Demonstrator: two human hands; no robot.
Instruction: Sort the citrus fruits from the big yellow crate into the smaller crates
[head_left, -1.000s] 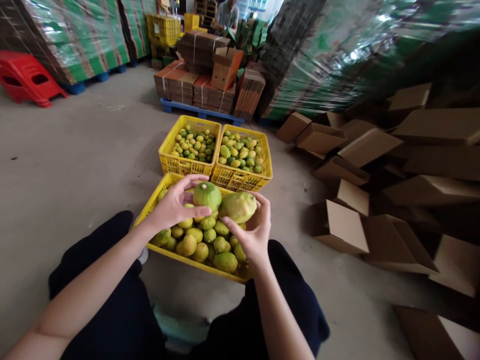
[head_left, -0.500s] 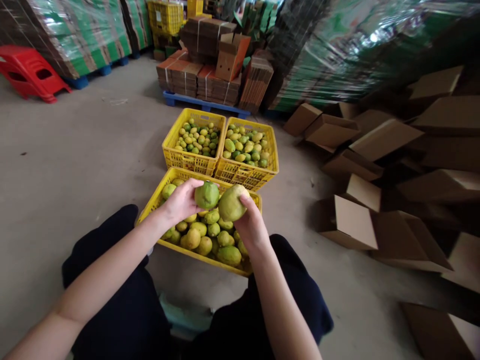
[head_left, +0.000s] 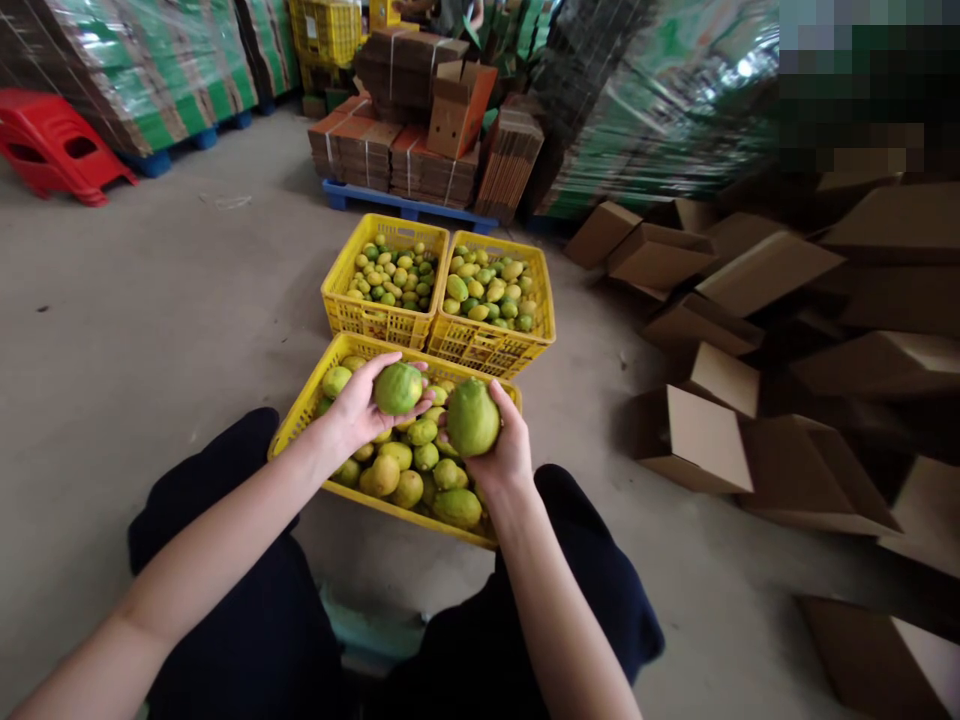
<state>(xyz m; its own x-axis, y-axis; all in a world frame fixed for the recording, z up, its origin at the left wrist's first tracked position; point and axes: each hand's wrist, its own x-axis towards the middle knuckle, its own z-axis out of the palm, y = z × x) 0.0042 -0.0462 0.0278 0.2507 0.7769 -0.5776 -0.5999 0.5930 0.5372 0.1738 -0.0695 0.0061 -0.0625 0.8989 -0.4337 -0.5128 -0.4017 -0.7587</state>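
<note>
Left hand: The bare left hand (head_left: 358, 405) cups a rounder green fruit (head_left: 397, 388) above the front crate (head_left: 409, 515), its grip half curled, thumb over the top, fingers spread beneath.
Right hand: The right hand (head_left: 510, 455) cradles a larger green fruit (head_left: 473, 417) over the right half of the front crate, its grip curved around one side, thumb at the edge, fingertips partly hidden behind.
The pair: Both fruits are held up over the front crate, a small gap between them.
Heap: Yellow and green fruit (head_left: 386, 474) fills the front crate.
Wearer: Knees in dark trousers (head_left: 232, 610) flank the front crate.
Rear crates: A left rear crate (head_left: 379, 322) and a right rear crate (head_left: 487, 350), both yellow and fruit-laden, stand side by side just beyond the front crate.
Cartons: Loose brown cartons (head_left: 709, 438) lie tumbled to the right of the front crate.
Backdrop: Far behind the front crate, strapped cardboard (head_left: 433, 160) rests on a blue pallet (head_left: 409, 208); a red stool (head_left: 64, 150) stands well to its left.
</note>
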